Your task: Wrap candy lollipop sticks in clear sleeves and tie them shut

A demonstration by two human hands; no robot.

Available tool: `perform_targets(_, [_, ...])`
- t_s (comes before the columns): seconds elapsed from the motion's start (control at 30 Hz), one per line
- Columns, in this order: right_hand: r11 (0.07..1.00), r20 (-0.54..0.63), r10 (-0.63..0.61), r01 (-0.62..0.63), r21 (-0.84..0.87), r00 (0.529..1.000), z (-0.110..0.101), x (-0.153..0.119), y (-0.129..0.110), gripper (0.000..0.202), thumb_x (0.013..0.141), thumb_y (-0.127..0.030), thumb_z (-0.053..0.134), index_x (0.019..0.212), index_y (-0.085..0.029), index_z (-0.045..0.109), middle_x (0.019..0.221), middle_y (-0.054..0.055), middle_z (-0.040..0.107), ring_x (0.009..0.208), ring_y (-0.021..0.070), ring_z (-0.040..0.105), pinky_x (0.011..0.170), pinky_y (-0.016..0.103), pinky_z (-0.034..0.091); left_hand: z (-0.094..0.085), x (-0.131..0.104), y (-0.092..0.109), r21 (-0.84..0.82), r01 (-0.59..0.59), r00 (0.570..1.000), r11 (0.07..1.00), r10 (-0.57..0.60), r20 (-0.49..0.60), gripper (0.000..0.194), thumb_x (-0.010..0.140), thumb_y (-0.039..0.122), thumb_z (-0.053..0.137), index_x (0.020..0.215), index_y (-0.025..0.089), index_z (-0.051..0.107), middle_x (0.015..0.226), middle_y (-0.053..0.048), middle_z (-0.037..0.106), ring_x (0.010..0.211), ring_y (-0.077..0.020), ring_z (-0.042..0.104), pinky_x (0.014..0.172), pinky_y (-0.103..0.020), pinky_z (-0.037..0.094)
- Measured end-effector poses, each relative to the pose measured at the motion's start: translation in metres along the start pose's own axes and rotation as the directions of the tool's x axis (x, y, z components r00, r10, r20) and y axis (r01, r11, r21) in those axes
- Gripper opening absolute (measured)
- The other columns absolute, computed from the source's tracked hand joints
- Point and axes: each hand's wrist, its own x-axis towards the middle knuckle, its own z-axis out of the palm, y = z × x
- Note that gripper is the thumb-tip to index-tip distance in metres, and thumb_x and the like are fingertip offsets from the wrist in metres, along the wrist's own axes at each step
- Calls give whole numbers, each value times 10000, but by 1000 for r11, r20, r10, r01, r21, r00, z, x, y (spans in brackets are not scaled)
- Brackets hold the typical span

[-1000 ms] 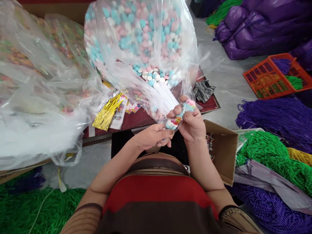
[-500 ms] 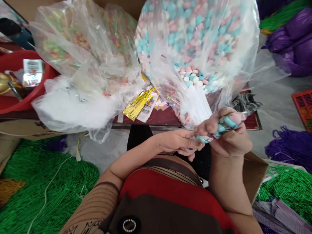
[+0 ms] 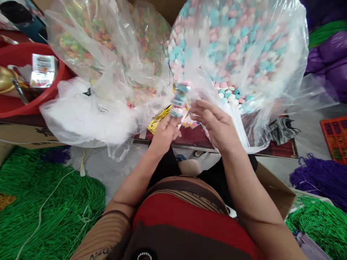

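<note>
My left hand (image 3: 166, 131) is closed on the lower end of a small clear packet of pink, blue and white candies (image 3: 180, 97), which stands up from the fingers and is blurred. To its right is my right hand (image 3: 213, 121), fingers apart, holding nothing. Behind the hands lies a large clear bag of pink, blue and white candies (image 3: 241, 39). Gold twist ties (image 3: 158, 121) sit just left of the packet. A stack of white strips (image 3: 240, 126) lies beside my right hand.
A bag of orange and green candies (image 3: 89, 39) and a white plastic bag (image 3: 92, 115) lie at the left, beside a red basin (image 3: 63, 74). The table's front edge (image 3: 189, 146) runs below. Green cords (image 3: 59, 195) cover the floor at left.
Both hands have moved left and forward over the table. The packet has come away from my right hand, which has opened, and now stands upright in my left hand.
</note>
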Motion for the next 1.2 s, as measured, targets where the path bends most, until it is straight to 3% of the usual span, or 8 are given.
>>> perform_targets(0.07, [932,86,-89,113,-344,992,7,25,19,251,948,-327,553,1099,-213,718,1177,48,684,1116,210,636,1003,396,501,-11,5,6,-150,29,994,988,-44,-98,277,975,406,520,817,179,502,510,122,309,390,-53,296,502,-200,439])
perform_targets(0.17, [604,207,-117,235,-762,971,15,62,43,385,890,-78,455,1174,-122,711,1259,101,651,1195,231,589,1078,368,422,-18,9,9,-279,95,978,956,-142,-155,264,994,304,510,769,165,501,473,123,319,371,-51,336,464,-174,433])
perform_targets(0.3, [214,340,101,313,-925,935,14,91,57,429,880,-34,419,1220,-75,677,1270,138,624,1166,289,547,1009,382,412,-23,13,-2,-362,141,953,921,-226,-202,265,1003,277,516,773,146,522,475,119,348,363,-38,344,405,-137,352])
perform_targets(0.43, [50,286,186,282,-958,940,6,102,62,345,976,-182,413,1176,-127,689,1165,129,641,1048,294,578,851,380,423,-27,15,-13,-391,142,948,909,-239,-211,260,997,286,540,784,137,540,484,117,357,373,-36,358,399,-130,344])
perform_targets(0.8, [239,80,139,45,-970,987,-2,99,55,277,974,-209,428,1104,-118,655,1013,128,693,991,298,636,846,396,442,-29,15,-16,-378,138,952,915,-228,-205,270,988,313,564,783,138,541,489,118,358,375,-35,357,402,-132,350])
perform_targets(1.0, [857,-14,80,-76,-510,997,5,86,46,72,854,-151,506,894,-142,565,735,7,646,552,119,540,542,256,404,-27,16,-13,-334,166,965,928,-222,-138,270,980,323,580,785,139,550,476,126,346,353,-30,318,410,-141,387])
perform_targets(1.1, [959,-15,101,-101,-266,995,12,66,34,141,818,-277,576,868,-147,562,629,-26,556,480,92,467,477,237,361,-22,17,-11,-304,180,969,936,-221,-109,287,981,356,575,794,139,552,480,127,333,349,-26,280,386,-138,351])
perform_targets(1.2, [970,38,59,-48,-240,998,19,43,23,246,814,-379,613,879,-142,603,624,-23,521,511,86,437,503,239,358,-15,19,-11,-263,182,973,947,-212,-89,277,974,372,586,831,136,557,520,118,347,369,-17,258,363,-127,266])
